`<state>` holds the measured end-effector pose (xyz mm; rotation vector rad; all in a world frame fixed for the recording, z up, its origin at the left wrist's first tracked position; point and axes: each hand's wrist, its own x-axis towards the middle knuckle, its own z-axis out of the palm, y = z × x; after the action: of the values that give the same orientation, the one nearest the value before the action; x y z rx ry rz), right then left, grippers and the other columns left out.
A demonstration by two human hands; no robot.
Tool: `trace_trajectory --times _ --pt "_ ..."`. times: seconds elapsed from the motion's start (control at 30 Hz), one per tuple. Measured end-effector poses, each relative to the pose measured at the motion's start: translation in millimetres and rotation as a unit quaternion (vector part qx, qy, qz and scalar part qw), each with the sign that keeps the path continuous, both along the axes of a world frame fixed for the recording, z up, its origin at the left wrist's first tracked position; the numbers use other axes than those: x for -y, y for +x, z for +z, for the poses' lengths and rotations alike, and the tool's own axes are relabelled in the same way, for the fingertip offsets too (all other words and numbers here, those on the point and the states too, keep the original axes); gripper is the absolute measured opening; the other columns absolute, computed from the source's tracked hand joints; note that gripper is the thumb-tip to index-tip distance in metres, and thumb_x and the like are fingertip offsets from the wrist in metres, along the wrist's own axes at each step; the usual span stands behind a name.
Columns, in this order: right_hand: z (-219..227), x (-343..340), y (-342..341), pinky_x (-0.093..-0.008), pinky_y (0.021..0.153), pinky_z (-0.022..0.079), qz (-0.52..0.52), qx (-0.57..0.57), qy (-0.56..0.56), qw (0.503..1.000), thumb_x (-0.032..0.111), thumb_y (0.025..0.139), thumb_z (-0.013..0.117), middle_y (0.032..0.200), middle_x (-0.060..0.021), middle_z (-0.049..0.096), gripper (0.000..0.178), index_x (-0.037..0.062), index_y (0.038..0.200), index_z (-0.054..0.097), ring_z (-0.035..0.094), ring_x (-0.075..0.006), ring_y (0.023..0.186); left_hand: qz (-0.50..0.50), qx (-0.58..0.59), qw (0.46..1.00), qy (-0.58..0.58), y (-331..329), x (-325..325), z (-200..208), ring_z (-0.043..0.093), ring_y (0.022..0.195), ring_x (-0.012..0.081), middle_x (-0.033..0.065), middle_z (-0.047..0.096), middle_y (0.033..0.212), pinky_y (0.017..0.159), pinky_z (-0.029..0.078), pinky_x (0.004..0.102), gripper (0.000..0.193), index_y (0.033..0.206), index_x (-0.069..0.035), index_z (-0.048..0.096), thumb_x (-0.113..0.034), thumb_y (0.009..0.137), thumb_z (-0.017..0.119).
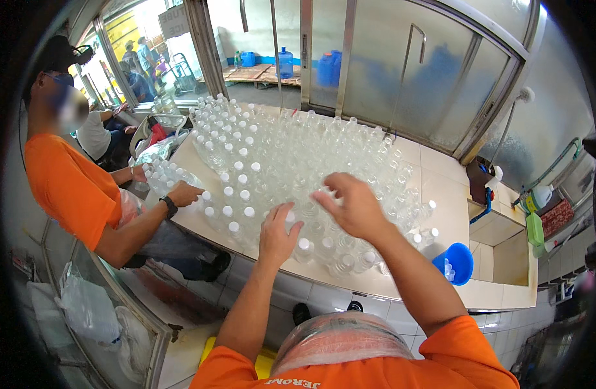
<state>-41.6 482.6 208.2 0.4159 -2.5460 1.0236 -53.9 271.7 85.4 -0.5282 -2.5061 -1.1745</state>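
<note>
Clear plastic bottles stand upright, packed close together on the pale tiled counter. My left hand is at the near edge of the group, fingers apart and curved beside a white-capped bottle; whether it touches the bottle is unclear. Over the bottles to its right is my right hand, slightly blurred, with thumb and fingers apart and nothing visible in them. White caps sit on the bottles at the left and on several along the near edge, such as a bottle just right of my left hand. Many in the middle look uncapped.
A blue bucket with small clear-white pieces stands at the counter's right, beside a recessed tiled basin. At the left end, a co-worker in an orange shirt holds a cluster of capped bottles. Sliding frosted doors border the far side.
</note>
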Motion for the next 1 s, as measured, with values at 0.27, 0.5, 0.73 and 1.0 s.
trace_trajectory --times 0.27,0.5,0.73,1.0 --pt "-36 -216 136 -0.0400 0.082 0.056 -0.285 0.112 0.004 0.952 0.015 0.093 0.073 0.095 -0.0201 0.074 0.022 -0.0044 0.103 0.070 0.072 -0.0314 0.089 -0.047 -0.034 0.995 -0.078 -8 3 -8 0.064 0.115 0.0387 0.0175 0.070 0.121 0.100 0.051 0.0457 0.033 0.120 -0.005 0.070 -0.005 0.088 0.074" --pt "-128 -327 211 -0.0457 0.094 0.058 -0.278 0.328 0.182 0.884 0.012 0.086 0.070 0.115 -0.0264 0.074 0.039 0.0008 0.123 0.073 0.074 -0.0407 0.102 0.068 -0.030 0.997 0.029 1 -9 8 0.063 0.114 0.0386 0.0160 0.069 0.123 0.100 0.050 0.0472 0.034 0.126 -0.004 0.069 -0.011 0.092 0.073" --pt "-186 -350 198 -0.0493 0.097 0.057 -0.237 0.403 0.184 0.865 0.009 0.081 0.072 0.122 -0.0289 0.070 0.038 0.0060 0.118 0.077 0.071 -0.0433 0.109 0.039 0.143 0.942 -0.300 8 -63 28 0.055 0.124 0.0350 0.0106 0.068 0.125 0.103 0.041 0.0563 0.048 0.132 -0.013 0.070 -0.029 0.088 0.080" --pt "-173 -346 207 -0.0507 0.092 0.055 -0.265 0.263 0.127 0.919 0.002 0.078 0.070 0.108 -0.0235 0.071 0.038 0.0061 0.116 0.074 0.068 -0.0452 0.098 0.084 0.234 0.957 -0.147 7 -65 42 0.058 0.119 0.0354 0.0110 0.069 0.121 0.098 0.045 0.0524 0.040 0.119 -0.009 0.073 -0.029 0.086 0.083"
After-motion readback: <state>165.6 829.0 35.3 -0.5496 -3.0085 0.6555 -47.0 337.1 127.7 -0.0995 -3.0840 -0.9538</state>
